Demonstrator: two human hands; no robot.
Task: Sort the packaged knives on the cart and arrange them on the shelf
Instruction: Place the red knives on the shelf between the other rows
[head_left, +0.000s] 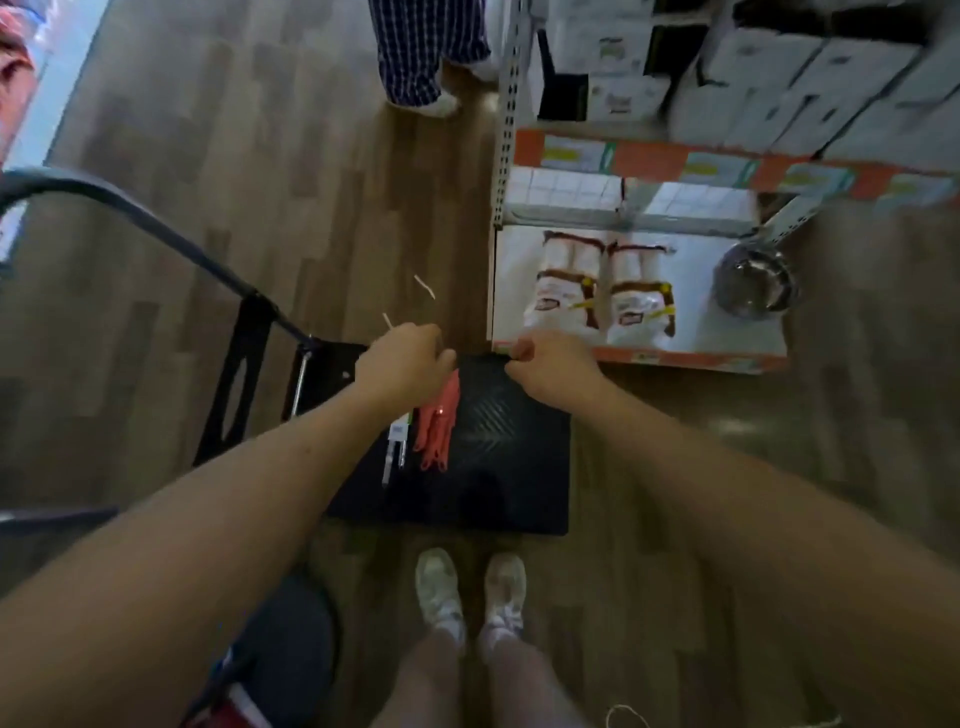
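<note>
Wood-plank floor (260, 156); black cart (509, 457) at centre, shelf (639, 154) at 1 o'clock holding white boxes (779, 78). Red packaged knives (439, 426) lie on the cart's left part. Left hand (402, 364) is curled at their far end and right hand (550, 364) at the cart's far edge, apart; blur hides any grip

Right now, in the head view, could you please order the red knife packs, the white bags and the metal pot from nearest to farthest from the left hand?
From the left hand:
1. Red knife packs, on the cart, right by its fingertips.
2. White bags, on the bottom shelf, off to the right.
3. Metal pot, at the far right of that shelf.
</note>
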